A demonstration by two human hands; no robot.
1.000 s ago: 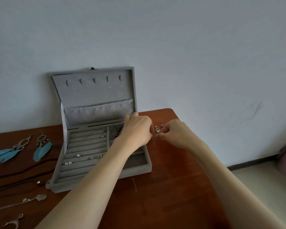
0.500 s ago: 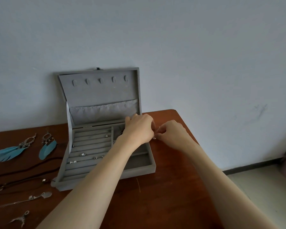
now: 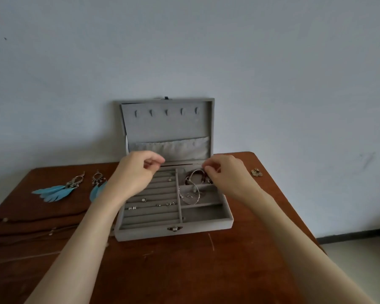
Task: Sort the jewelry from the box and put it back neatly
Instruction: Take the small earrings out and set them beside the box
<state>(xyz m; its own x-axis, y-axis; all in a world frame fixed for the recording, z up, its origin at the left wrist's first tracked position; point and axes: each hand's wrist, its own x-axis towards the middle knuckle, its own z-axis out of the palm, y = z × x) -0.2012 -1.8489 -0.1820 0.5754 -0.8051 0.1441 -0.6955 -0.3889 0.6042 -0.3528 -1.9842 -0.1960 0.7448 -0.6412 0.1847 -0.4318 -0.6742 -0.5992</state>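
Setting: domestic room, likely a home. Evidence: small wooden table [image 3: 184, 270] pushed against plain pale-blue painted wall [image 3: 272, 73]; dark skirting [image 3: 355, 238] over light floor [image 3: 360, 264]; personal jewelry box [image 3: 173, 232], feather earrings [image 3: 53, 191] laid out.

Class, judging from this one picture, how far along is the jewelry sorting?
Done: small rings sit in the grey box's ring rows, bangles in its right compartments. In hand: left hand and right hand seem to pinch something thin above the box. Left: feather earrings, cords and small pieces on the table.
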